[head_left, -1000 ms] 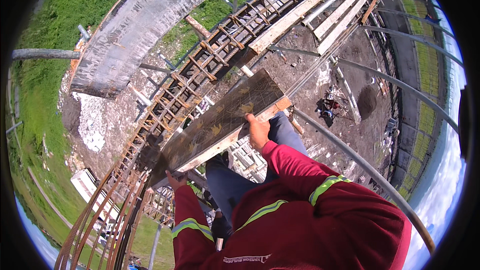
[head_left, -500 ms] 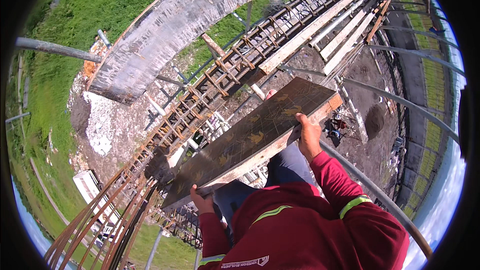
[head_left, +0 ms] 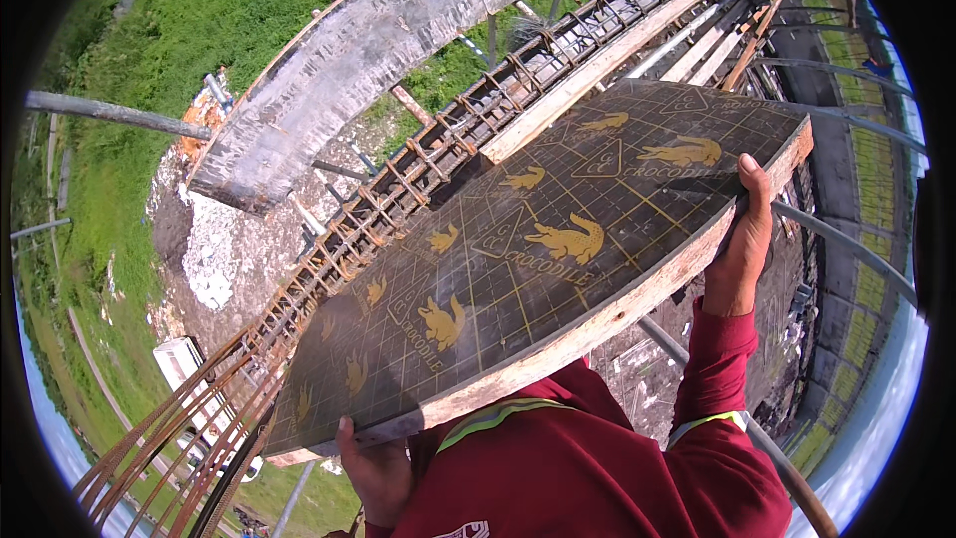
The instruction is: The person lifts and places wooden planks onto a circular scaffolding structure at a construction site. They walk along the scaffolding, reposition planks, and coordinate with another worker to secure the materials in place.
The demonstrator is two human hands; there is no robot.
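Note:
A long dark formwork panel [head_left: 478, 239], with yellow animal prints and grid lines on its face and pale timber along its near edge, is held up across my chest. My left hand [head_left: 373, 468] grips its near edge toward the left end, thumb on the face. Near the right end my right hand [head_left: 742, 239] clasps the timber edge, thumb up over the face. The fingers of both hands go behind the panel and are partly hidden. The panel covers my legs and part of the steel beam cage beyond it.
Beyond the panel a rebar cage [head_left: 423, 164] runs diagonally beside a timber board [head_left: 558, 105]. A grey curved form panel [head_left: 339, 60] stands farther off. Bundled rebar rods [head_left: 159, 438] rise at lower left. Steel pipes [head_left: 846, 239] cross at right, high above the ground.
The panel has come up closer to me and tilted, its printed face now showing much larger. Both hands moved with it, the right one up and outward, the left one down and left.

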